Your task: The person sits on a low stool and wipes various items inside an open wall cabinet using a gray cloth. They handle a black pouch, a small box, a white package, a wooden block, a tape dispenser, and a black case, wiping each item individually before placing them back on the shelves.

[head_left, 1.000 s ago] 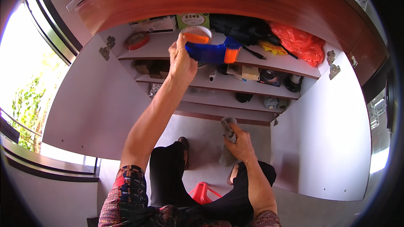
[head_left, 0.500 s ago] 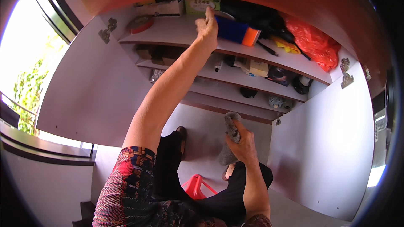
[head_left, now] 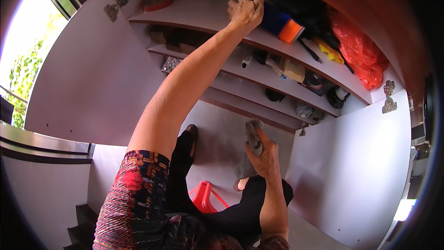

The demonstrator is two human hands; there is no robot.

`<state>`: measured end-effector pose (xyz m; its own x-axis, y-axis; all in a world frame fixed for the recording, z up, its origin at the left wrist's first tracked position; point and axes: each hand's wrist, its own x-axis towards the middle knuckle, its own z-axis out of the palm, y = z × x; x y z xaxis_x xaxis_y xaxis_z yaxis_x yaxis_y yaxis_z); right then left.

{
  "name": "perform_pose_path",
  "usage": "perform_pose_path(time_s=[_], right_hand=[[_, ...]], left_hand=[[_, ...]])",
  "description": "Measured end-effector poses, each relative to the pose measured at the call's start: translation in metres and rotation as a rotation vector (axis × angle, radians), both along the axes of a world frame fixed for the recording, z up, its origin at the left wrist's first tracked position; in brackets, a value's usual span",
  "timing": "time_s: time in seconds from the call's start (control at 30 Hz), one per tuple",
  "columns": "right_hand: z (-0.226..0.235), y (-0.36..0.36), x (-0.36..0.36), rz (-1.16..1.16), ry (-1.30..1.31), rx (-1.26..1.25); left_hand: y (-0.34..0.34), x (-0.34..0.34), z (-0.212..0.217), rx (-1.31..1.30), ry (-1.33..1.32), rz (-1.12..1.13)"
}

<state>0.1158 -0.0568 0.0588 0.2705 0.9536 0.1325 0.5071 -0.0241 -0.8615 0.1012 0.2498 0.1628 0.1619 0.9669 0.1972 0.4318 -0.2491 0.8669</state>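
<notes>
While the left hand (head_left: 246, 11) reaches up to the top shelf (head_left: 194, 16), its grip closes over the near end of a blue tool with an orange end (head_left: 280, 23), whose long axis runs rightward along the shelf, orange end pointing away from the hand. Lower down, the right hand (head_left: 264, 159) clutches a grey cloth (head_left: 249, 150).

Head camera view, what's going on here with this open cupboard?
A person reaches up with the left hand, gripping a blue and orange container on the top shelf of an open cupboard. The right hand holds a grey cloth lower down. A red stool stands below.
</notes>
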Motion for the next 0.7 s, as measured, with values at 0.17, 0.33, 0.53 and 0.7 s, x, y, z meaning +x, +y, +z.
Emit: perform_pose_path(time_s=[0.17, 0.33, 0.53, 0.7], right_hand=[[0.002, 0.002, -0.002, -0.007, -0.009, -0.005], [-0.005, 0.003, 0.000, -0.021, -0.012, -0.006], [-0.011, 0.006, 0.003, -0.049, -0.031, -0.046], [-0.008, 0.013, 0.000, -0.029, -0.010, -0.048]], left_hand=[[0.001, -0.001, -0.007, 0.057, 0.112, -0.019], [0.010, 0.003, -0.005, 0.070, -0.070, 0.155], [0.087, -0.012, 0.017, -0.424, -1.021, 0.215], [0.133, -0.036, 0.022, -0.412, -1.206, 0.056]])
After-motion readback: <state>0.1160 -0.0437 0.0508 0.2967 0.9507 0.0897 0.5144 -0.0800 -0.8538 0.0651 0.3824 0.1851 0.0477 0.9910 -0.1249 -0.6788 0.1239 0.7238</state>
